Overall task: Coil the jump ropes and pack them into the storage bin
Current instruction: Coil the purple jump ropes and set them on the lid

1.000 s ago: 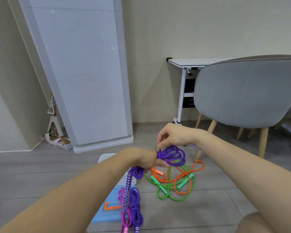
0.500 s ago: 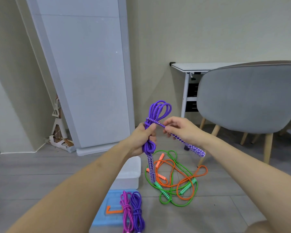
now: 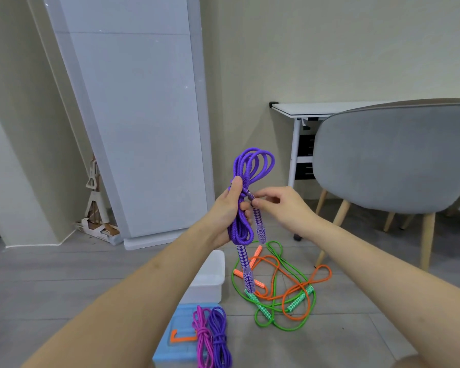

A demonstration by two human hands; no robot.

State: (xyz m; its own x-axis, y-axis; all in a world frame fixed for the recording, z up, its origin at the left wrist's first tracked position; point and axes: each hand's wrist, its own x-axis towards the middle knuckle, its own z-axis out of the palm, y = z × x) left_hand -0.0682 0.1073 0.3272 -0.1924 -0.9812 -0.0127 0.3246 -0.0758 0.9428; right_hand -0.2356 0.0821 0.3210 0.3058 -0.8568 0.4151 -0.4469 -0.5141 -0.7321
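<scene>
Gripping purple rope coil [image 3: 246, 187] upright, left hand [image 3: 227, 213]; right hand [image 3: 282, 205] beside.

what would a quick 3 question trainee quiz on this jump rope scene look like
1. True or false: the left hand grips the coiled purple rope.
2. Which loose ropes lie tangled on the floor? A) orange and green B) pink and blue C) red and yellow
3. Fill in: the pink bundle and the purple bundle lie on the blue ____.

Key: 1 true; 2 A, orange rope and green rope; 3 lid.
</scene>
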